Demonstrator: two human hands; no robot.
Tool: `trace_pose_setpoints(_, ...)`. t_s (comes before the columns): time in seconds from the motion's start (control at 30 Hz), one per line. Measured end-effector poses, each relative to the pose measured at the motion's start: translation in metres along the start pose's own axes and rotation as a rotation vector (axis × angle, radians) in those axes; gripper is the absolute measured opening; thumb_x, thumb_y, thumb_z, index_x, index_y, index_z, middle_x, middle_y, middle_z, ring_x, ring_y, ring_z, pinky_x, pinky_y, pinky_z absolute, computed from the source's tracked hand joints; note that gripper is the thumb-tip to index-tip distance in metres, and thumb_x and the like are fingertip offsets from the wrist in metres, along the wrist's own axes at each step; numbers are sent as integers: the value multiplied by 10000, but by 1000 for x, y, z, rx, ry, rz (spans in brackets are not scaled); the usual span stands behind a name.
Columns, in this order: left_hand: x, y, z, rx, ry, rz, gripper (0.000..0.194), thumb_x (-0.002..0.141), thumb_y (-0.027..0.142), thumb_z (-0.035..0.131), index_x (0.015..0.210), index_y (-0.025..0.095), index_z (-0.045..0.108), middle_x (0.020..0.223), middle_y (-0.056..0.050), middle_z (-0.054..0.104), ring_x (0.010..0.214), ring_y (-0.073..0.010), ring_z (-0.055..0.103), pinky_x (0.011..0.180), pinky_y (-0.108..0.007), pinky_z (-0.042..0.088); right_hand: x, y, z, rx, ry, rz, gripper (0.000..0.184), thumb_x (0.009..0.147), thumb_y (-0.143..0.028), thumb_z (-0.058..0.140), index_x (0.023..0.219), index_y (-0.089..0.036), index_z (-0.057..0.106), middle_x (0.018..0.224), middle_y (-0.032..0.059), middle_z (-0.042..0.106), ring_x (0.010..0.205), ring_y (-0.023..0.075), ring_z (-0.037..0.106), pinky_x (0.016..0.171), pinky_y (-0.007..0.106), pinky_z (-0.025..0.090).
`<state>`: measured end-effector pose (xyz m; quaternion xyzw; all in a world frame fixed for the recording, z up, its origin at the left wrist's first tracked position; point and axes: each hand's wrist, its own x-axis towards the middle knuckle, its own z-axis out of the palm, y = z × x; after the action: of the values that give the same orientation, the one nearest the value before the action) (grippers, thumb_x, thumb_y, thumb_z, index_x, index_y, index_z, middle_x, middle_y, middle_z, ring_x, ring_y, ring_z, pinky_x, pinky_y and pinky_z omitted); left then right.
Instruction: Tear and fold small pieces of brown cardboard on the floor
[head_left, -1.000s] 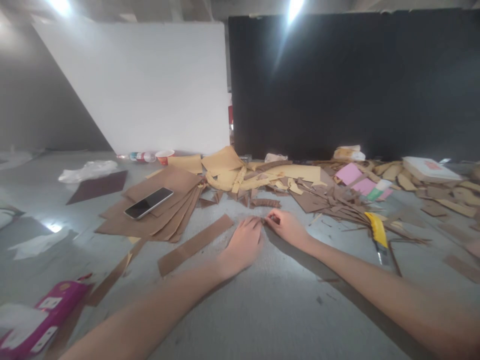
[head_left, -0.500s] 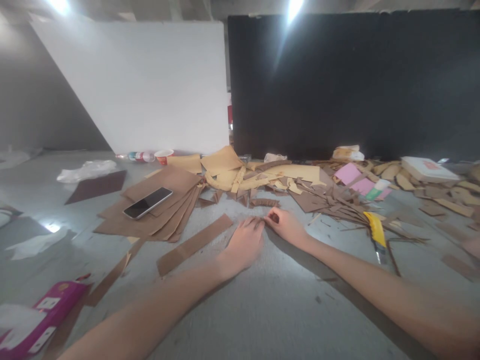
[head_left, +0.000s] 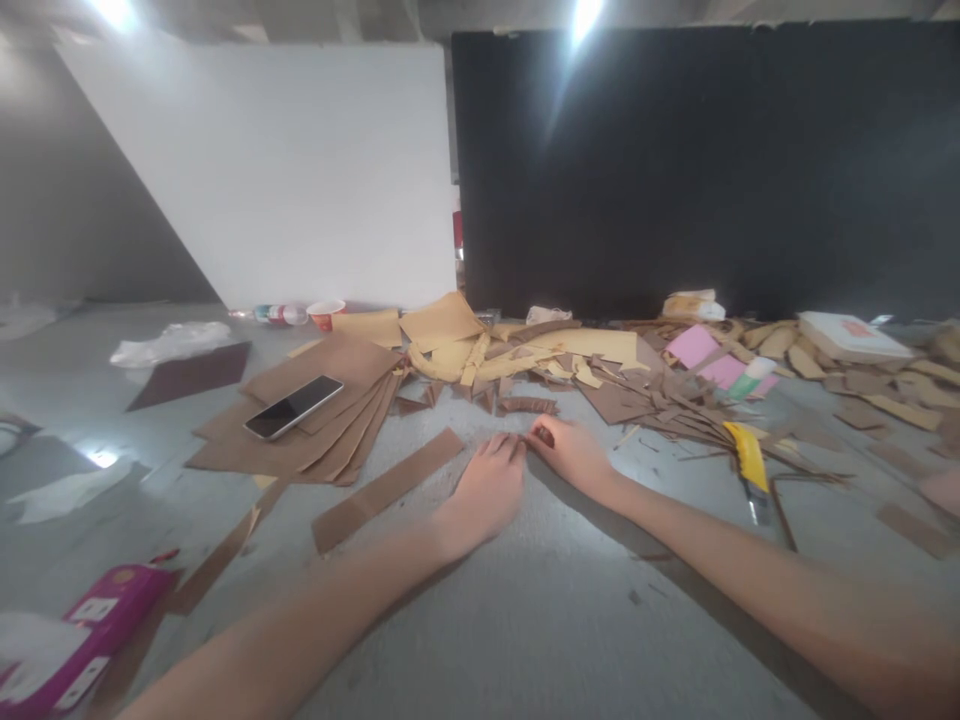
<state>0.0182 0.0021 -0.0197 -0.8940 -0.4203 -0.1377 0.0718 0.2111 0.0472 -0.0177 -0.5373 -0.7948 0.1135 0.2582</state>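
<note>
Both of my hands meet at the middle of the grey table. My left hand [head_left: 489, 487] rests low over the surface, back up, its fingers bent together with the tips hidden. Against them, my right hand [head_left: 574, 458] has thumb and forefinger closed in a pinch. A small dark brown bit shows between the fingertips, too blurred to name. Just beyond lies a curved, notched brown strip [head_left: 529, 405], with several folded brown scraps [head_left: 486, 398] beside it. A flat brown cardboard strip [head_left: 390, 488] lies left of my left hand.
A phone [head_left: 294, 407] lies on stacked brown sheets [head_left: 251, 456]. To the right are a yellow utility knife [head_left: 748, 462] and a heap of cardboard offcuts [head_left: 660, 400]. A purple tissue pack [head_left: 112, 625] sits near left. A paper cup [head_left: 326, 315] and bottle [head_left: 281, 314] stand along the back.
The whole view has shifted very slightly. My hands stay together in nearly the same place, still closed.
</note>
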Motion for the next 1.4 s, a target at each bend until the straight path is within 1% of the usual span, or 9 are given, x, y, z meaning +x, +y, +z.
trace_pose_setpoints(0.07,0,0,-1,-1,-2,-5,465,935,50,447,1376,24,593,1387,-214,642,1346,-332,558,1091,-457,487,-3,-1,-1,-23,41,-64,284,1063,-411,529,950,-236,722,797,25,765,725,187,689,655,280,394)
trace_pose_setpoints(0.17,-1,2,-2,24,7,-26,435,940,60,455,1345,29,613,1372,-224,645,1325,-340,568,1068,-463,494,-8,-2,-2,-81,106,-125,496,1116,-377,377,819,-220,742,802,69,781,786,202,719,738,293,432)
trace_pose_setpoints(0.23,-1,2,-3,53,12,-45,414,948,69,460,1327,26,623,1355,-234,649,1300,-344,580,1059,-466,492,-10,-1,-1,-123,127,-155,538,1114,-338,356,774,-211,754,789,83,786,788,206,728,786,300,444)
trace_pose_setpoints(0.4,-1,3,-4,56,0,-64,435,942,69,466,1350,33,612,1332,-227,658,1253,-334,597,1046,-463,495,-11,-1,2,-203,72,-244,524,1098,-306,385,749,-196,761,768,78,790,731,193,716,827,313,441)
trace_pose_setpoints(0.6,-1,4,-3,36,16,-61,457,943,64,454,1377,24,595,1359,-229,649,1309,-347,567,1077,-471,477,-10,-7,-1,-290,-29,-190,562,1104,-330,377,688,-203,734,740,81,784,697,195,689,811,322,433)
trace_pose_setpoints(1.0,0,5,-4,22,-18,-68,473,948,75,466,1406,19,571,1399,-222,629,1326,-350,558,1077,-469,480,-8,-11,-3,-368,-102,-156,580,1110,-338,387,685,-207,758,731,99,789,667,206,690,721,334,394)
trace_pose_setpoints(1.13,0,5,-5,15,-17,-75,470,952,79,465,1406,16,568,1373,-226,640,1320,-351,560,1062,-469,486,-8,-9,-1,-360,-99,-173,579,1114,-324,376,689,-205,753,728,90,788,655,199,683,751,331,407)
trace_pose_setpoints(1.3,-1,5,-6,11,-15,-75,440,950,80,462,1366,30,596,1377,-236,634,1323,-360,557,1055,-480,489,-10,-9,-2,-359,-1,-148,535,1098,-307,393,706,-197,740,757,94,788,687,202,686,774,328,415)
trace_pose_setpoints(1.4,-1,5,-5,18,-20,-75,440,946,89,472,1363,26,598,1387,-235,628,1321,-363,558,1055,-474,487,-11,-11,-4,-371,5,-137,535,1094,-305,401,686,-194,729,760,98,787,685,203,685,764,331,407)
